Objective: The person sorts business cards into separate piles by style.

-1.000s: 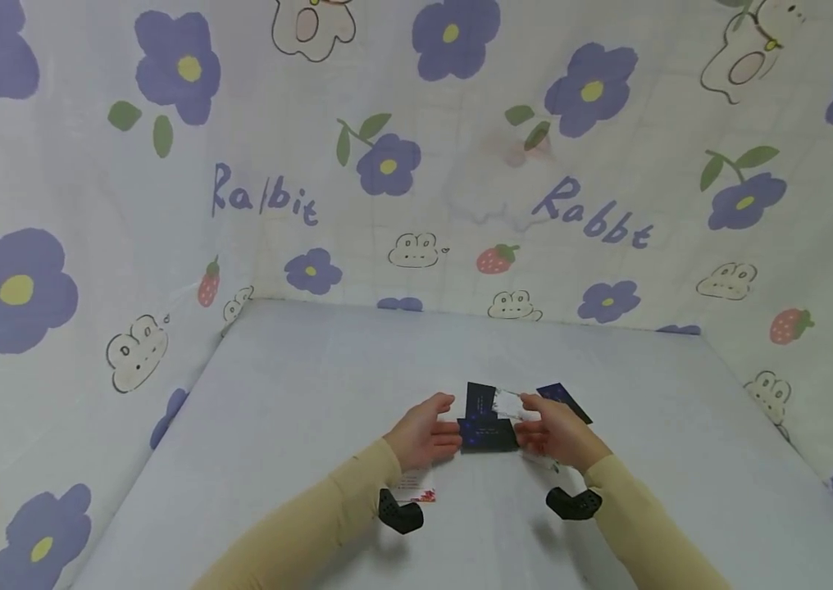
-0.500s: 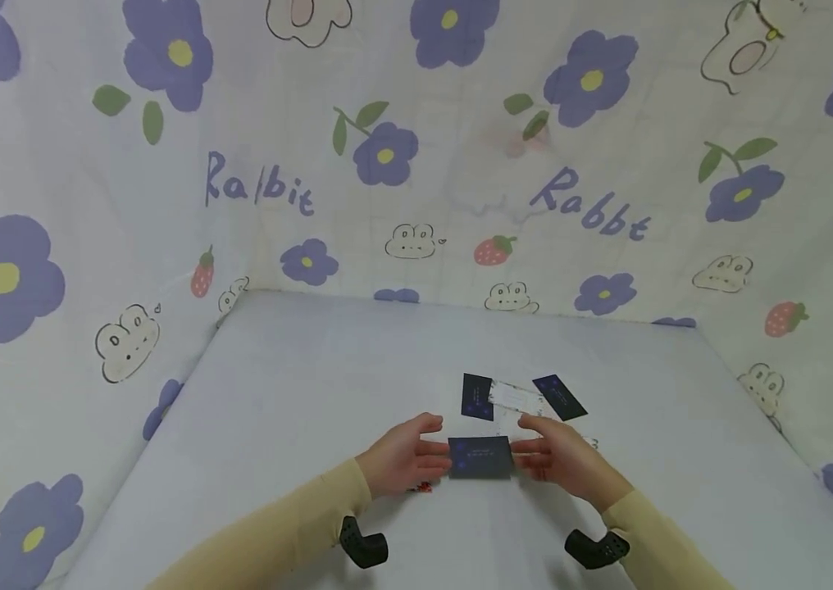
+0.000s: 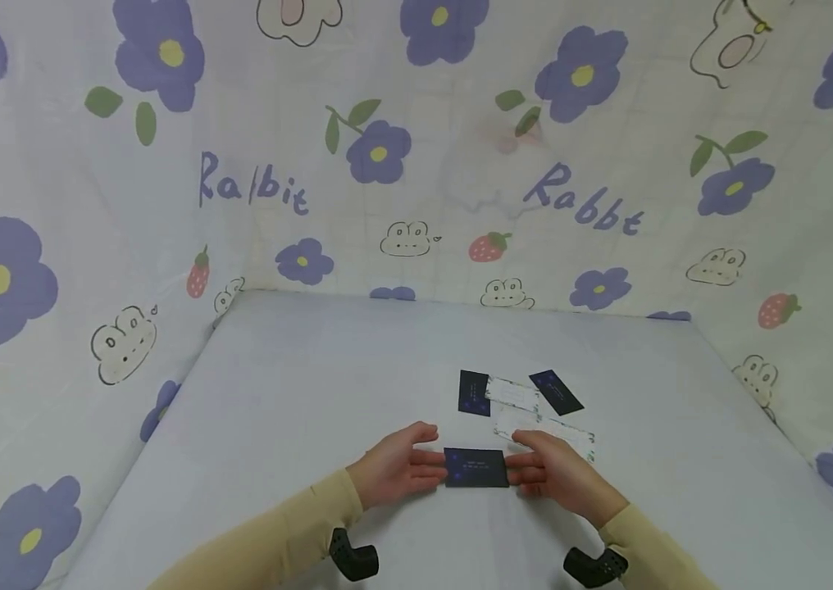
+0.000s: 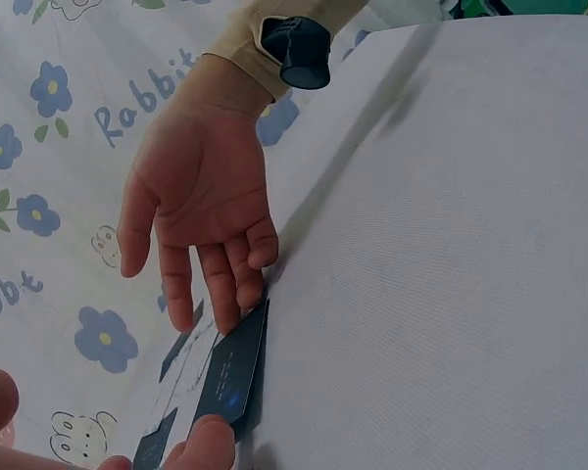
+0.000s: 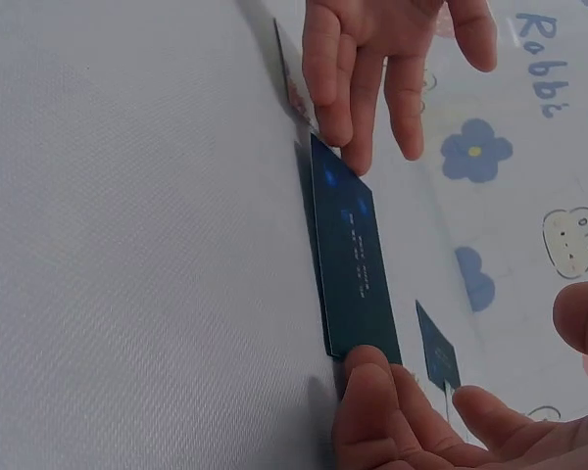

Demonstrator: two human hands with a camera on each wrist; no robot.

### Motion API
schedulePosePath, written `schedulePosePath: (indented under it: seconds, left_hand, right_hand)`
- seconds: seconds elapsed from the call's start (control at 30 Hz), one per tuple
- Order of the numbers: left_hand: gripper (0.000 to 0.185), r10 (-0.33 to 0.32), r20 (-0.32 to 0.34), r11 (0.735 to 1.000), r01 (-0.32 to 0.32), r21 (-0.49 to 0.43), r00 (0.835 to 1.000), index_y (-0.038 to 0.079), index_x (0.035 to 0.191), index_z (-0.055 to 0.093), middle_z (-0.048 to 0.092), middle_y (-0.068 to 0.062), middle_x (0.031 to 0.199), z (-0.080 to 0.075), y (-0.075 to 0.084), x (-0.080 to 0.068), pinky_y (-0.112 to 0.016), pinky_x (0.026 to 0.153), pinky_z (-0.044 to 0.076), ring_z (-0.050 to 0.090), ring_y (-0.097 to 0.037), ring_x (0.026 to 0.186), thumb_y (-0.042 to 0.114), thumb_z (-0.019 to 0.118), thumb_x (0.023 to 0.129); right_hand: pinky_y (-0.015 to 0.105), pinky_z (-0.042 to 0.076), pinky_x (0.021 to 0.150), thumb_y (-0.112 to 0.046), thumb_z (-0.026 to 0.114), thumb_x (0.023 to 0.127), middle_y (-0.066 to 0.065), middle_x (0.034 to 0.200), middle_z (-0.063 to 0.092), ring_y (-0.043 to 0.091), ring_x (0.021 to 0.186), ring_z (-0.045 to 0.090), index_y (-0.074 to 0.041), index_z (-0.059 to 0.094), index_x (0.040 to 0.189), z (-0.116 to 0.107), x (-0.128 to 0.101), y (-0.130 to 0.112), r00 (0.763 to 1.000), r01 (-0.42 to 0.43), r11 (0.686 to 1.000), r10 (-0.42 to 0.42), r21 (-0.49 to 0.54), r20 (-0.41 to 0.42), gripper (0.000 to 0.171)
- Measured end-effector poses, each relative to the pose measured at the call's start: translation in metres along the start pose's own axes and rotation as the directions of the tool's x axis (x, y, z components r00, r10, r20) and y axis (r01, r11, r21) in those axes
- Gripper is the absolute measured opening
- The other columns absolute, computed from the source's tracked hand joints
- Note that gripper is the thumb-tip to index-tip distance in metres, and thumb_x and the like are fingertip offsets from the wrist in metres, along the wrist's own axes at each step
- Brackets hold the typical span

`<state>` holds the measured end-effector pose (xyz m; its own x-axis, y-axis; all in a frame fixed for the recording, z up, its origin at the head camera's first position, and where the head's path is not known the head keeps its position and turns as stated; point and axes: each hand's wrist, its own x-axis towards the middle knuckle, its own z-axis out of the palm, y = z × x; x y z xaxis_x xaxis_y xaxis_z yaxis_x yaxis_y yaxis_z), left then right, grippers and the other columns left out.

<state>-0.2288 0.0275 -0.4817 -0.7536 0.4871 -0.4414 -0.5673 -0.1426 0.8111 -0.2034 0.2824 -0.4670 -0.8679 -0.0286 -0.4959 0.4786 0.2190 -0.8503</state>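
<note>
Head view: the dark card (image 3: 476,468) lies flat on the pale tabletop (image 3: 298,385), pinched at its short ends between the left hand (image 3: 392,474) and the right hand (image 3: 555,474). Just beyond the dark card lies a scatter of dark and white cards (image 3: 523,401).

Left wrist view: fingertips (image 4: 237,299) of the right hand touch the dark card's (image 4: 232,372) far end, fingers nearly straight.

Right wrist view: the left hand's fingertips (image 5: 345,132) meet the dark card's (image 5: 353,259) far end; the right hand's curl against the near one. With so light an edge grip, uneven pressure could well bow or flick the card towards the scatter.
</note>
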Motion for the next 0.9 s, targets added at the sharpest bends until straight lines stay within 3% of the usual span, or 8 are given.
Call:
schedulePosePath:
  seconds: [0.9]
  left_hand:
    - [0.067, 0.000, -0.001, 1.000, 0.000, -0.013, 1.000, -0.009, 0.154, 0.029, 0.038, -0.042, 0.151, -0.0039, -0.0036, -0.0041, -0.055, 0.120, 0.036, 0.042, -0.053, 0.142, 0.032, 0.046, 0.104]
  right_hand:
    - [0.028, 0.057, 0.074, -0.034, 0.044, 0.108, 0.024, 0.121, 0.070, 0.014, 0.084, 0.070, 0.004, 0.037, 0.145, 0.0083, -0.0054, 0.0004, 0.998, 0.022, 0.999, -0.024, -0.037, -0.057, 0.054]
